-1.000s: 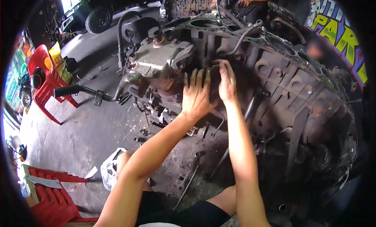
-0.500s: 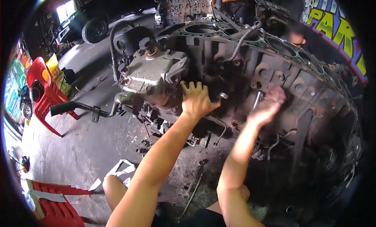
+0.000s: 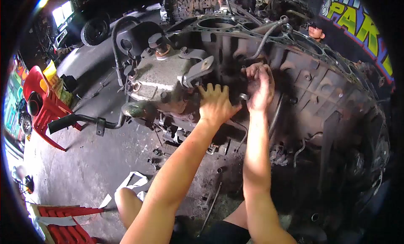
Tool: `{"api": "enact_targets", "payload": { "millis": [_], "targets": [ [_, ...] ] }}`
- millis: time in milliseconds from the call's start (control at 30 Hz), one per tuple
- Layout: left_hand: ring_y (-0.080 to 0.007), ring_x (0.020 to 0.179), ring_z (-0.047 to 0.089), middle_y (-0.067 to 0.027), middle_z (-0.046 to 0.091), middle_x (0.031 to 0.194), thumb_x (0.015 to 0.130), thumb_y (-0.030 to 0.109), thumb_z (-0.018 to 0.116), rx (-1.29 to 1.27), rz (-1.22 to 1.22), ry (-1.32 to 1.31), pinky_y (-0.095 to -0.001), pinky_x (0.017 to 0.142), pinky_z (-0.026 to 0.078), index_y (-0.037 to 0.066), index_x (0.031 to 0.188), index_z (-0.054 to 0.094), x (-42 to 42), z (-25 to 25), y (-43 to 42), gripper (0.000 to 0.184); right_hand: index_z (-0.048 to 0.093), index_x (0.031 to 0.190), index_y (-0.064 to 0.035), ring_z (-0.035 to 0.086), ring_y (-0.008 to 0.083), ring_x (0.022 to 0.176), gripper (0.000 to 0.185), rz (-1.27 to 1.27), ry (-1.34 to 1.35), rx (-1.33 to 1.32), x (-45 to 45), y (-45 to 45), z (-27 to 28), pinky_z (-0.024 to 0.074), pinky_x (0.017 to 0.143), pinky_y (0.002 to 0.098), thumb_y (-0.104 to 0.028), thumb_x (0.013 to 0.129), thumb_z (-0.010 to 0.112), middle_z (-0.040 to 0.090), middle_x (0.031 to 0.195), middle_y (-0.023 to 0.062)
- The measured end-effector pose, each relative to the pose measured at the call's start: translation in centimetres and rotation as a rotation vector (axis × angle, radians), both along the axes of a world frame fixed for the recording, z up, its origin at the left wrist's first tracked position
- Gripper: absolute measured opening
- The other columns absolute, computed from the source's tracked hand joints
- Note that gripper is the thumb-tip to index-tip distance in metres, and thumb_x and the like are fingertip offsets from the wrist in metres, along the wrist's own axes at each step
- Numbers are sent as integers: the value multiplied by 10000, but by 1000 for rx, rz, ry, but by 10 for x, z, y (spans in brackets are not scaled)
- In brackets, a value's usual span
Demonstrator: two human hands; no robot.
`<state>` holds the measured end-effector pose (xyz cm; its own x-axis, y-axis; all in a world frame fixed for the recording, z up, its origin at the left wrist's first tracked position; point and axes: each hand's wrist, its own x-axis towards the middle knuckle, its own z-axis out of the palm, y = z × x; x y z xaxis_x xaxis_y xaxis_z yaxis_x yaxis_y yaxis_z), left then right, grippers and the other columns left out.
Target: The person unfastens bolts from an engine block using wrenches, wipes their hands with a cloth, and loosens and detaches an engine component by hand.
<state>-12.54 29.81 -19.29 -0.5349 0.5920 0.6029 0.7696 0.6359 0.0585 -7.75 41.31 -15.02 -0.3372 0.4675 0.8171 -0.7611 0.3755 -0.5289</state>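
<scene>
A large, dirty engine block [image 3: 282, 82] lies in front of me. My left hand [image 3: 215, 103] is open, its fingers spread against the block's side beside a grey metal housing [image 3: 153, 84] with a big bolt on top. Near its thumb is a small shiny metal ring or bolt head [image 3: 243, 96]. My right hand [image 3: 260, 86] is raised close to the block just right of that, with its fingers curled inward. What they hold, if anything, is hidden. A slim metal bar [image 3: 276, 115] slants beside my right wrist.
A curved black pipe [image 3: 80, 118] juts out left of the housing. A red plastic chair [image 3: 42, 105] stands at left, and another red chair [image 3: 63, 229] is near the lower left. Small parts and a thin rod [image 3: 210, 208] lie on the floor. A person [image 3: 316, 33] is beyond the block.
My right hand has moved left along the block, toward my left hand, and its fingers are now curled. My left hand stays at the same spot. The view has shifted slightly.
</scene>
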Motion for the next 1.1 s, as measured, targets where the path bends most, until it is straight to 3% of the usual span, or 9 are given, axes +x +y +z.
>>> {"api": "enact_targets", "payload": {
  "millis": [167,267,300,467,533,667,900,933,1100],
  "targets": [
    [-297,965,560,-102,635,921,731,585,624,21,-21,49,-601,971,298,70,1038,664,0,3,-2,601,597,927,6,530,128,772,252,-37,252,-138,55,41,-3,450,747,260,-215,968,483,609,852,47],
    [-299,933,577,-99,643,878,779,526,594,66,17,113,-598,938,324,82,937,672,-7,1,5,477,581,844,-2,574,287,770,304,-620,-271,268,-15,4,7,462,736,374,-287,937,527,593,770,116],
    [-300,922,583,-98,645,864,795,507,584,59,14,132,-597,927,332,87,904,674,-3,-3,4,443,554,816,-20,533,359,689,363,-217,-148,74,-14,-11,23,426,655,370,-367,920,566,559,716,144],
    [-285,930,590,-101,663,926,773,520,616,59,-31,146,-573,918,349,81,938,698,-1,7,2,476,583,847,-31,550,135,732,219,-356,20,-98,43,14,18,494,727,300,-178,976,485,557,759,29],
    [-289,955,573,-97,650,940,774,513,614,-4,-25,106,-592,946,334,81,966,694,2,3,-2,479,603,922,-3,600,154,788,235,-903,-339,432,32,12,17,493,748,291,-205,968,493,619,808,85],
    [-310,990,547,-121,651,933,832,373,524,-108,36,254,-610,958,327,91,953,698,-15,-18,2,353,526,787,-12,509,323,613,381,-133,-203,-16,-67,-31,14,415,601,392,-362,937,550,513,676,154],
    [-331,983,560,-155,630,1011,795,320,577,50,60,425,-546,868,347,55,1078,612,-16,-20,5,389,612,991,-3,625,193,827,204,107,-453,313,-25,-26,-16,484,766,297,-192,941,552,646,848,132],
    [-338,964,554,-169,620,1013,798,312,568,34,7,344,-531,843,348,45,1049,620,-16,-20,3,370,585,914,15,585,375,760,167,144,-468,210,-18,-33,-12,463,702,406,-143,867,616,621,844,190],
    [-336,1138,486,-194,604,1132,844,303,501,-23,40,127,-578,1014,276,-2,1127,616,-9,-13,6,431,569,872,-2,545,411,864,200,-217,-552,599,-8,-19,-2,443,745,446,-194,876,625,590,859,211]
  ]
}}
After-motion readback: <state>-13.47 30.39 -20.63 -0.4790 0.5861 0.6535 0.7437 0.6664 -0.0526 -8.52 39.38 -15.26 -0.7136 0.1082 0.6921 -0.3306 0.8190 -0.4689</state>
